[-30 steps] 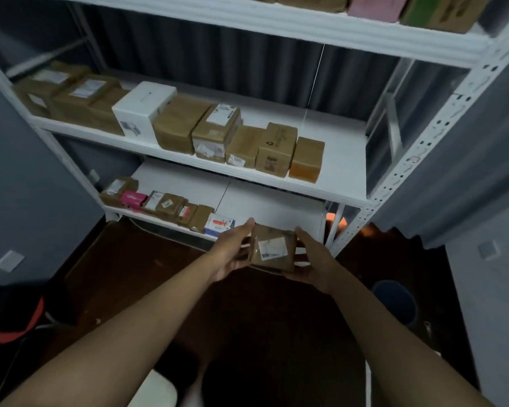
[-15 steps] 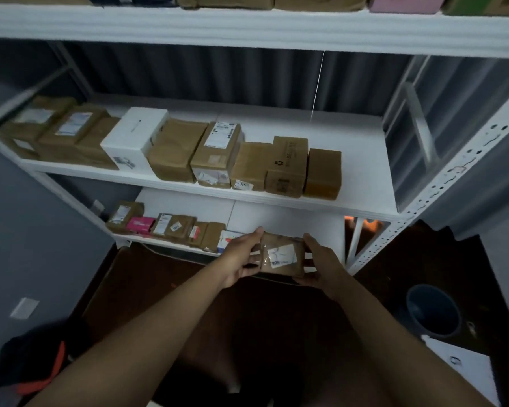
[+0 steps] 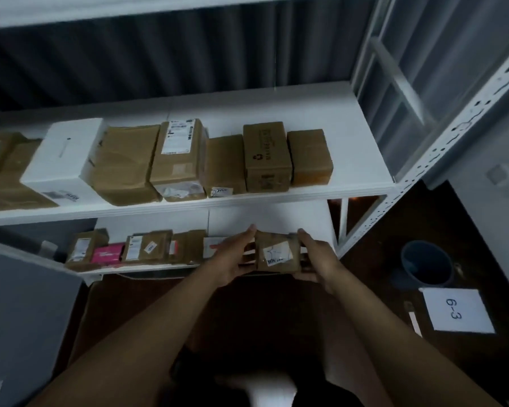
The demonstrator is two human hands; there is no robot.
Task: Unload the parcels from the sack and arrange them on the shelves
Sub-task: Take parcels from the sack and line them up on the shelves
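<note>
Brown parcel (image 3: 276,252) gripped on its two sides by left hand (image 3: 231,261) and right hand (image 3: 313,259), fingers curled round it, at the front edge of the lower shelf (image 3: 268,214). Bare shelf behind and to the right. Label up; long axis unclear.

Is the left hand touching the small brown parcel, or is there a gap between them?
Touching. In the head view the left hand presses its fingers against the left side of the small brown parcel, with no gap visible; the right hand grips the opposite side.
</note>
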